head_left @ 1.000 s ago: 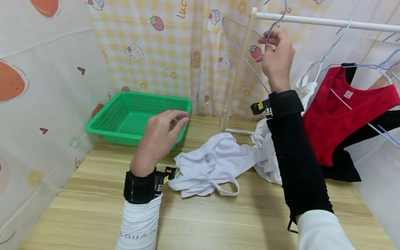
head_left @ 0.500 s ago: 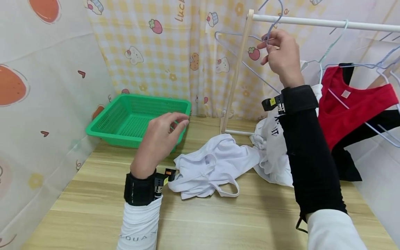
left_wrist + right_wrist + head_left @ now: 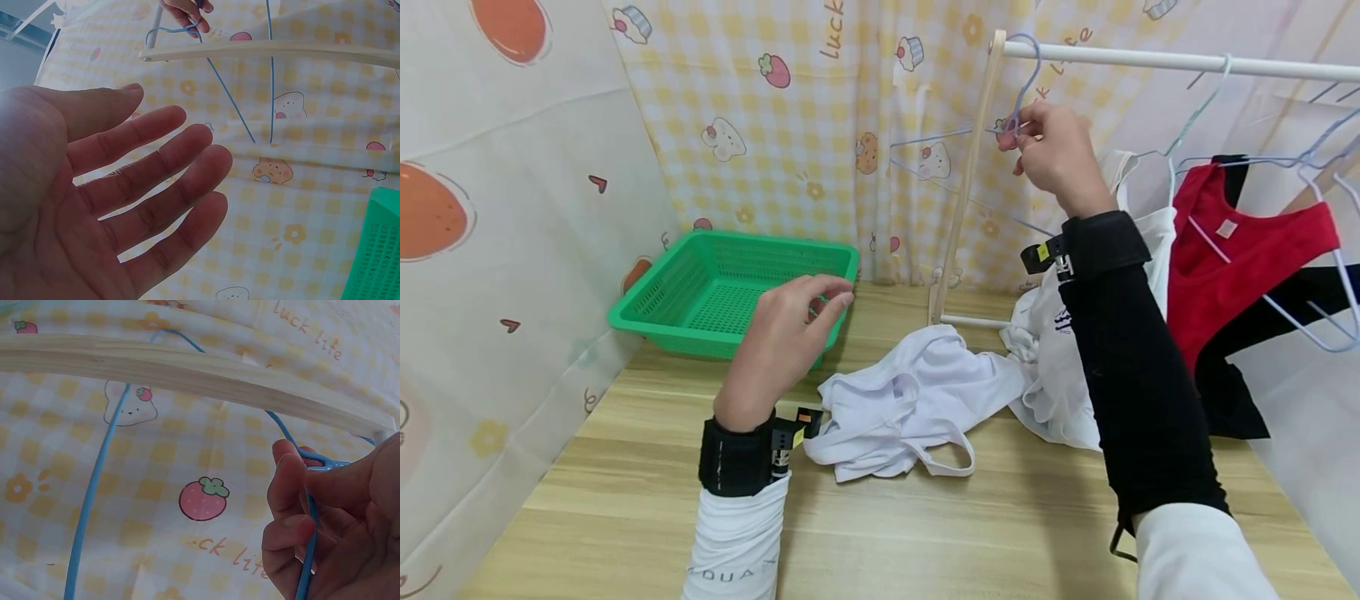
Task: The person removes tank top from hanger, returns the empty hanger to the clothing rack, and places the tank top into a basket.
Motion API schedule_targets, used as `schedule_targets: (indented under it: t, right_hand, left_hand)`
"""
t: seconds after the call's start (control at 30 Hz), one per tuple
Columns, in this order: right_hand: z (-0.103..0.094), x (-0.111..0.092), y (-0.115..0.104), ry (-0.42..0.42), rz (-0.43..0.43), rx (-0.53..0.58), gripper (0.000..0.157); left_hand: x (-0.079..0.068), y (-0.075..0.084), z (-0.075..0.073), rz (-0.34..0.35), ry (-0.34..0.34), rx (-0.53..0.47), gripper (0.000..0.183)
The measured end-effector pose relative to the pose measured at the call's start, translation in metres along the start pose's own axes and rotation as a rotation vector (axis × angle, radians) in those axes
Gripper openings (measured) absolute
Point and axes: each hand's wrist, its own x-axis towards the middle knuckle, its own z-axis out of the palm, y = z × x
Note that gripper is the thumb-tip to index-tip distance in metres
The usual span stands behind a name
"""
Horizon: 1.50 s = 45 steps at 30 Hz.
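Right hand (image 3: 1060, 158) pinches blue hanger (image 3: 98, 462) at its neck, hook (image 3: 1038, 58) near white rail (image 3: 1138, 58)'s left end, can't tell if seated; left hand (image 3: 786, 342) in front of green basket (image 3: 685, 340), perforated floor (image 3: 722, 307) visible; left wrist view shows fingers (image 3: 178, 192) spread, head view mostly the back; tabletop (image 3: 940, 542) runs on from white garment (image 3: 951, 379) toward the person.

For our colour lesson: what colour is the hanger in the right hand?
Blue hanger, clearest in the right wrist view.
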Motion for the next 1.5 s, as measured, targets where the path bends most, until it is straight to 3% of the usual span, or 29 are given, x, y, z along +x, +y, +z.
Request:
schedule_targets:
  t: [0.27, 0.4, 0.53, 0.83, 0.97, 1.17, 1.3, 1.5]
  right_hand:
    - [-0.001, -0.008, 0.001, -0.038, 0.011, -0.11, 0.039]
    - [-0.009, -0.023, -0.006, -0.048, 0.047, -0.19, 0.052]
    - [-0.014, -0.044, -0.02, -0.012, 0.06, -0.196, 0.058]
    - [0.0, -0.118, -0.043, 0.111, -0.2, -0.029, 0.051]
    - [0.013, -0.152, -0.034, 0.091, -0.317, 0.049, 0.05]
    - [0.025, -0.184, -0.008, 0.001, -0.428, -0.005, 0.056]
    - [0.028, -0.192, 0.01, -0.051, -0.431, -0.049, 0.062]
    - [0.033, -0.189, 0.03, -0.192, -0.328, -0.135, 0.071]
  left_hand:
    - [-0.001, -0.002, 0.001, 0.009, 0.007, 0.003, 0.026]
    - [0.0, -0.002, 0.002, 0.006, 0.003, 0.007, 0.026]
    - [0.001, -0.002, 0.003, 0.009, 0.001, 0.009, 0.026]
    - [0.001, -0.002, 0.006, 0.009, 0.006, 0.004, 0.028]
    - [0.002, -0.001, 0.009, 0.023, 0.002, 0.001, 0.03]
    - [0.003, 0.0, 0.014, 0.027, -0.014, -0.005, 0.035]
    - [0.004, 0.002, 0.016, 0.019, -0.021, 0.0, 0.038]
    - [0.007, 0.003, 0.023, 0.009, -0.058, 0.007, 0.041]
